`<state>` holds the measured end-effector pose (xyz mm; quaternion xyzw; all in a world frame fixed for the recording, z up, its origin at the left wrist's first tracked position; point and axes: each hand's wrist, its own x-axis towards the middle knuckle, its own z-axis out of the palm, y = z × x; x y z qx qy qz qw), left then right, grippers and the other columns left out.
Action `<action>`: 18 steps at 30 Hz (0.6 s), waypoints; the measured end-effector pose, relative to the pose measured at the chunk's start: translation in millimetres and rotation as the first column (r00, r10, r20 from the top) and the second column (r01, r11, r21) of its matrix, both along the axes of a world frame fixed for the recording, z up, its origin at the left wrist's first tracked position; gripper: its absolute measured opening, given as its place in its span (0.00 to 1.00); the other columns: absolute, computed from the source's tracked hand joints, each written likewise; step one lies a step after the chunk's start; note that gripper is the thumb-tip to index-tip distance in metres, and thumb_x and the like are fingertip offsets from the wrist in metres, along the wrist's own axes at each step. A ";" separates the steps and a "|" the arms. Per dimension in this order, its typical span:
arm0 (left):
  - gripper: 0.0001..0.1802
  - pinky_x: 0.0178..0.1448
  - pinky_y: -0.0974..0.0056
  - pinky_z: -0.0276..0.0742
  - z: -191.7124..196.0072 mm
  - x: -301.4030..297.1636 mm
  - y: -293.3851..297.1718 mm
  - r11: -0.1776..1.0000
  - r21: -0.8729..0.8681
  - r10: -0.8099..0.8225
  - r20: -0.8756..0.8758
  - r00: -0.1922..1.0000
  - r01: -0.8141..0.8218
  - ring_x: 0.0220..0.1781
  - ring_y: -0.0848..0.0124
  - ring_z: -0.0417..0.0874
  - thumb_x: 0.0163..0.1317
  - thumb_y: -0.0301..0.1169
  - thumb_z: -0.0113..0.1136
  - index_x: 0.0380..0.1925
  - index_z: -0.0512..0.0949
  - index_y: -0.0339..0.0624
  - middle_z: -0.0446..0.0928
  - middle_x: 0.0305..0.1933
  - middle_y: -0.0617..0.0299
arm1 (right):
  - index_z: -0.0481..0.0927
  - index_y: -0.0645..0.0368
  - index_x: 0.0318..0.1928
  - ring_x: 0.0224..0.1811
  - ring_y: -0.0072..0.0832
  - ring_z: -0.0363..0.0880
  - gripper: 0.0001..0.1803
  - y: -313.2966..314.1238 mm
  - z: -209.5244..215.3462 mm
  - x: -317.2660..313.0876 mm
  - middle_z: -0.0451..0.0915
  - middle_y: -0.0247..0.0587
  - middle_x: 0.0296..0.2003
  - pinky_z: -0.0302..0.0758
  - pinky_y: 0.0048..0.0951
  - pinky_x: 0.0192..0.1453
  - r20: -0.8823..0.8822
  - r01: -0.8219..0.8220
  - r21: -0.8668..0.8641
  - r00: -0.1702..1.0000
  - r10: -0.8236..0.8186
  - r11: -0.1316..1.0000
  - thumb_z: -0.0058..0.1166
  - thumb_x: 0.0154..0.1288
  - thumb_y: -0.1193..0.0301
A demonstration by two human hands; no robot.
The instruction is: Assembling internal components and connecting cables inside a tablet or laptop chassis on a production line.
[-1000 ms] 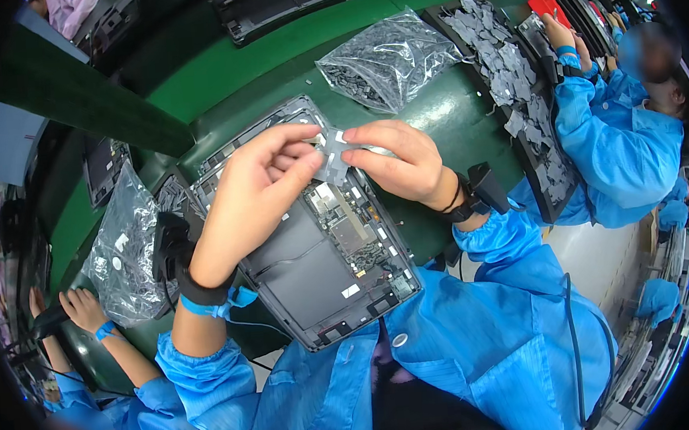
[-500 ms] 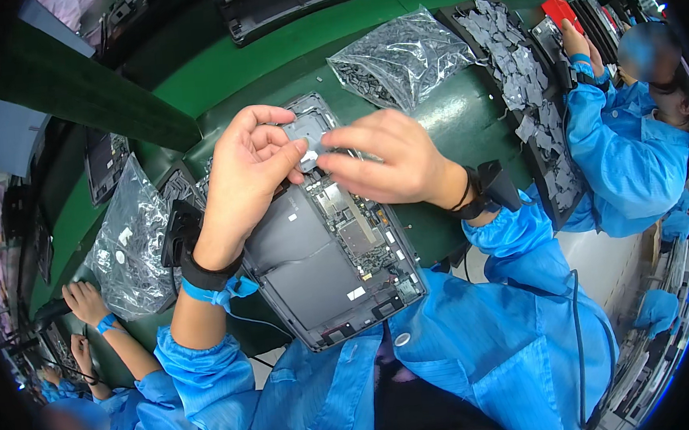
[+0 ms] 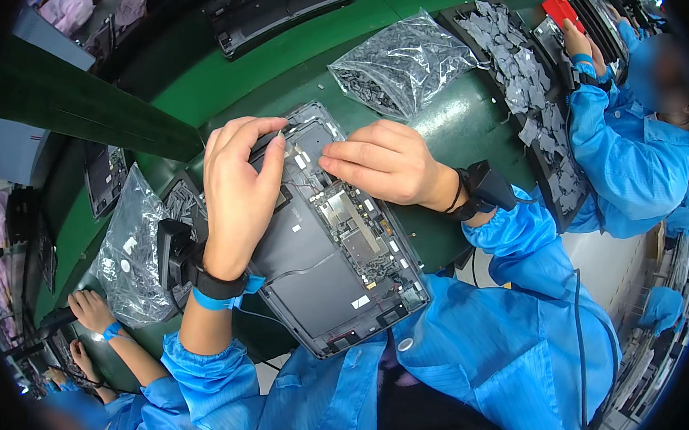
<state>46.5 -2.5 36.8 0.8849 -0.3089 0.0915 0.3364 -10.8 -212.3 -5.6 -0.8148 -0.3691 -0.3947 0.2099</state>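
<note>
Head view: my left hand [image 3: 235, 195] pinches a small black strip [image 3: 264, 145] at the far edge of the opened laptop [image 3: 323, 248]; my right hand [image 3: 385, 164] presses flat fingers beside it. Parts bag [image 3: 402, 63] lies far right, free belt [image 3: 450, 128] between

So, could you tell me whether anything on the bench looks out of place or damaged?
Nothing stands out. The open device lies flat on the green bench under both hands, left hand and right hand, and the bags of parts look intact.
</note>
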 end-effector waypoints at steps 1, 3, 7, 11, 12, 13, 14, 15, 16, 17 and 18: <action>0.09 0.54 0.64 0.73 -3.1 0.8 -0.1 1.000 0.000 0.002 0.002 1.000 -0.002 0.46 0.65 0.80 0.61 0.24 0.59 0.41 0.82 0.36 0.80 0.43 0.55 | 0.85 0.62 0.41 0.34 0.28 0.79 0.18 0.5 0.5 0.2 0.83 0.38 0.41 0.73 0.26 0.32 0.002 -0.002 0.000 1.000 0.002 1.000 0.59 0.45 0.73; 0.10 0.54 0.60 0.73 -13.2 3.2 -0.6 0.991 -0.137 -0.029 -0.217 0.976 -0.001 0.47 0.57 0.79 0.58 0.25 0.61 0.40 0.82 0.36 0.80 0.42 0.55 | 0.84 0.59 0.38 0.36 0.28 0.78 0.14 2.2 2.7 -0.6 0.82 0.34 0.40 0.73 0.27 0.35 0.031 0.068 -0.056 0.997 -0.066 0.996 0.59 0.47 0.72; 0.09 0.51 0.62 0.76 -14.6 7.1 -2.3 0.985 -0.174 -0.059 -0.248 0.967 0.016 0.45 0.59 0.82 0.59 0.25 0.62 0.39 0.83 0.35 0.81 0.40 0.54 | 0.84 0.57 0.36 0.38 0.26 0.78 0.12 5.6 8.7 0.2 0.83 0.31 0.40 0.71 0.27 0.37 -0.018 0.104 -0.059 0.994 -0.105 0.993 0.59 0.47 0.71; 0.08 0.50 0.66 0.76 -17.1 6.5 -2.4 0.990 -0.143 -0.038 -0.206 0.978 0.008 0.42 0.65 0.82 0.60 0.24 0.62 0.38 0.84 0.34 0.81 0.38 0.56 | 0.83 0.56 0.33 0.37 0.25 0.76 0.09 11.9 9.4 -2.1 0.83 0.31 0.40 0.69 0.27 0.37 -0.081 0.137 -0.084 0.986 -0.144 0.987 0.59 0.48 0.71; 0.07 0.49 0.66 0.76 -17.5 6.2 -4.1 0.991 -0.135 -0.024 -0.190 0.982 -0.002 0.41 0.65 0.82 0.60 0.24 0.62 0.37 0.84 0.34 0.81 0.37 0.56 | 0.83 0.56 0.32 0.36 0.25 0.76 0.08 12.8 9.1 -2.1 0.84 0.31 0.41 0.68 0.27 0.36 -0.100 0.145 -0.089 0.983 -0.154 0.985 0.59 0.48 0.71; 0.07 0.47 0.66 0.76 -16.9 5.9 -5.6 0.992 -0.126 -0.009 -0.173 0.985 -0.013 0.40 0.66 0.82 0.59 0.24 0.63 0.36 0.84 0.34 0.81 0.36 0.56 | 0.83 0.56 0.32 0.36 0.25 0.76 0.08 12.2 10.4 -1.9 0.84 0.31 0.41 0.68 0.27 0.36 -0.100 0.143 -0.088 0.983 -0.151 0.986 0.59 0.48 0.71; 0.07 0.47 0.66 0.76 -17.5 6.1 -6.8 0.992 -0.125 -0.006 -0.173 0.985 -0.016 0.40 0.66 0.82 0.59 0.24 0.63 0.36 0.84 0.34 0.81 0.36 0.56 | 0.83 0.57 0.32 0.35 0.24 0.75 0.09 10.4 12.2 -2.1 0.84 0.32 0.41 0.68 0.27 0.36 -0.105 0.150 -0.125 0.981 -0.163 0.981 0.59 0.48 0.71; 0.06 0.46 0.66 0.75 -18.9 6.6 -8.1 0.992 -0.124 -0.009 -0.156 0.988 -0.010 0.39 0.66 0.82 0.59 0.24 0.63 0.36 0.84 0.34 0.81 0.35 0.56 | 0.83 0.57 0.32 0.34 0.24 0.75 0.09 9.0 14.1 -2.3 0.84 0.33 0.41 0.68 0.27 0.36 -0.109 0.157 -0.163 0.978 -0.176 0.974 0.58 0.48 0.71; 0.06 0.45 0.66 0.75 -18.9 6.5 -8.4 0.993 -0.121 -0.010 -0.138 0.990 -0.006 0.38 0.65 0.81 0.59 0.24 0.63 0.36 0.84 0.34 0.80 0.35 0.56 | 0.83 0.57 0.32 0.34 0.24 0.75 0.09 9.3 16.8 -3.7 0.84 0.33 0.41 0.68 0.27 0.36 -0.108 0.154 -0.159 0.979 -0.172 0.975 0.58 0.48 0.71; 0.06 0.45 0.66 0.75 -18.7 6.1 -8.3 0.993 -0.118 -0.007 -0.136 0.991 -0.009 0.38 0.65 0.81 0.59 0.24 0.63 0.36 0.84 0.34 0.80 0.35 0.56 | 0.83 0.58 0.33 0.33 0.24 0.76 0.10 10.4 19.8 -6.5 0.84 0.35 0.41 0.68 0.27 0.36 -0.108 0.175 -0.216 0.974 -0.201 0.961 0.58 0.48 0.71; 0.06 0.46 0.63 0.75 -18.5 5.7 -8.2 0.992 -0.125 0.001 -0.148 0.989 -0.019 0.39 0.62 0.81 0.58 0.25 0.64 0.35 0.84 0.36 0.80 0.35 0.56 | 0.83 0.59 0.33 0.31 0.24 0.76 0.10 12.2 22.1 -9.0 0.85 0.38 0.40 0.69 0.27 0.36 -0.105 0.195 -0.273 0.967 -0.231 0.942 0.57 0.47 0.72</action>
